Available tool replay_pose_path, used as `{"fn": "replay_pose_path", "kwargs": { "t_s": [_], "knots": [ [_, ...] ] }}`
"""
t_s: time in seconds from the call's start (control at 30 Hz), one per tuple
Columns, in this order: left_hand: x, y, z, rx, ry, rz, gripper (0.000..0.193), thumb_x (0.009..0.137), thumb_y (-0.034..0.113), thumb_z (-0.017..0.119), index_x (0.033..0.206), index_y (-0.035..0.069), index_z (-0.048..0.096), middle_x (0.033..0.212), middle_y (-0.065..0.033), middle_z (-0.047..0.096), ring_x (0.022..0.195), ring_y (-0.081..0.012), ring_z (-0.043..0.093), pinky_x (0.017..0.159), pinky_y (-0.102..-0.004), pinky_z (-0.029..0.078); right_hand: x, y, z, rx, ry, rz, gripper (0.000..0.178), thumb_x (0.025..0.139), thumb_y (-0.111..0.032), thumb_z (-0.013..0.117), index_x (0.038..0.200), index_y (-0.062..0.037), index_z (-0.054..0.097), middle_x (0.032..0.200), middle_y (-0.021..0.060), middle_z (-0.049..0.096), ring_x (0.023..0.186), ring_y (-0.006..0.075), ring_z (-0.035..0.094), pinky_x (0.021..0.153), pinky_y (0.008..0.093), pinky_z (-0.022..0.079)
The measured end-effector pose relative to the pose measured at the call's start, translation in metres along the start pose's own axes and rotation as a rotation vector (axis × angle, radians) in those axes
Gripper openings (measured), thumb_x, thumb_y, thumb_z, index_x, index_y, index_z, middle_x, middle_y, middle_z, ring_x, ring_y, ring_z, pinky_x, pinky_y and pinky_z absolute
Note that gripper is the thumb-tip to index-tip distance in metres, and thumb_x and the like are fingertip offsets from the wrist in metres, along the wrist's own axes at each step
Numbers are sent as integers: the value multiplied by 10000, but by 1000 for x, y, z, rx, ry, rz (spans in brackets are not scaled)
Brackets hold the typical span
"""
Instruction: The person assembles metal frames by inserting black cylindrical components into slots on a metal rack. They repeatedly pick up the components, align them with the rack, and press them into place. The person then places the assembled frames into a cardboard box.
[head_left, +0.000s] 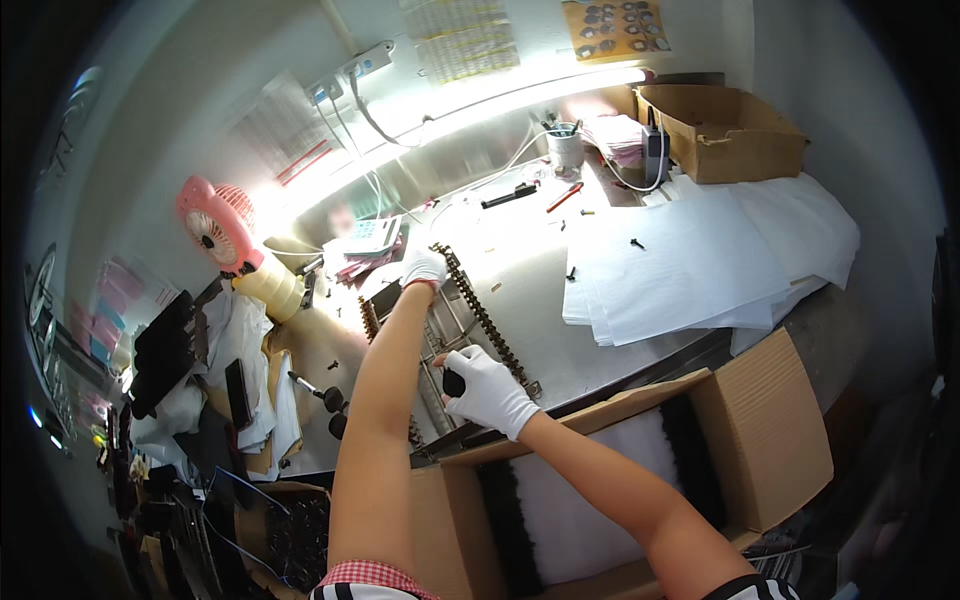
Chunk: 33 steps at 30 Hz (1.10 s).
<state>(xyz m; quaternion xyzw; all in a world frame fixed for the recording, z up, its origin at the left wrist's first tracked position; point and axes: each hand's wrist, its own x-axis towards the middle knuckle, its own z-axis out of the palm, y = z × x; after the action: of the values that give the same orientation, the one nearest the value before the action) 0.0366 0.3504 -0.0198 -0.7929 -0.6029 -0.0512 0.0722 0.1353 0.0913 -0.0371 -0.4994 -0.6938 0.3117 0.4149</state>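
A metal rack [483, 318] with two dark, bead-like toothed rails and bars between them lies on the workbench before me. At its far end my left hand [425, 267], in a white glove, is bunched against the rack; what its fingers pinch is hidden. A dark flat piece [385, 300] lies beside my left wrist, inside the rack. My right hand [492, 392], gloved with bare fingertips showing, is closed round a black round-ended handle [453, 382] over the near part of the rack. The rest of that tool cannot be seen.
An open carton [745, 440] with white sheeting and black strips sits at the near right. White paper sheets [670, 265] with small dark screws cover the right bench. A pink fan [218, 228] stands left, near a phone [238, 393]. A brown box [735, 150] is far right.
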Motion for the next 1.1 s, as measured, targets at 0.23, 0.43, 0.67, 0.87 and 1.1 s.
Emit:
{"fn": "replay_pose_path", "kwargs": {
  "t_s": [0.23, 0.43, 0.67, 0.87, 1.1],
  "knots": [
    [-115, 30, -68, -224, 127, 1, 229, 906, 259, 506, 940, 64, 621, 813, -204, 702, 798, -384, 699, 732, -488, 556, -1, 6, 12, 6, 298, -91, 607, 719, -157, 776, 1274, -63, 549, 1165, 184, 601, 1037, 357, 626, 900, 412, 519],
    [-297, -1, -107, -566, 377, 100, 182, 955, 232, 548, 953, 50, 540, 873, -172, 632, 811, -385, 637, 690, -469, 512, -13, -12, 15, -30, 282, -270, 653, 695, -65, 773, 1296, -30, 520, 1176, 157, 605, 1062, 302, 615, 936, 377, 495],
    [-489, -20, -100, -792, 475, -383, 161, 964, 158, 536, 888, 20, 507, 822, -190, 611, 736, -367, 637, 647, -445, 502, -109, -90, 64, 508, -284, -221, 668, 674, 38, 782, 1281, -29, 511, 1305, 128, 577, 1189, 242, 582, 994, 357, 482],
    [-599, -2, -91, -1040, 520, -721, 187, 1023, 163, 476, 932, 6, 520, 825, -176, 589, 698, -294, 632, 619, -393, 484, -174, -141, 130, 224, -738, -518, 695, 636, -63, 842, 1254, -30, 525, 1241, 156, 598, 1124, 334, 619, 945, 373, 511],
    [-684, -2, -72, -1324, 436, -1012, 352, 1018, 330, 531, 1203, 31, 523, 1053, -99, 599, 980, -195, 590, 842, -344, 486, -226, -161, 181, 158, -985, -766, 744, 620, -135, 865, 1274, -50, 523, 1229, 156, 592, 1108, 362, 606, 918, 400, 516]
  ]
}}
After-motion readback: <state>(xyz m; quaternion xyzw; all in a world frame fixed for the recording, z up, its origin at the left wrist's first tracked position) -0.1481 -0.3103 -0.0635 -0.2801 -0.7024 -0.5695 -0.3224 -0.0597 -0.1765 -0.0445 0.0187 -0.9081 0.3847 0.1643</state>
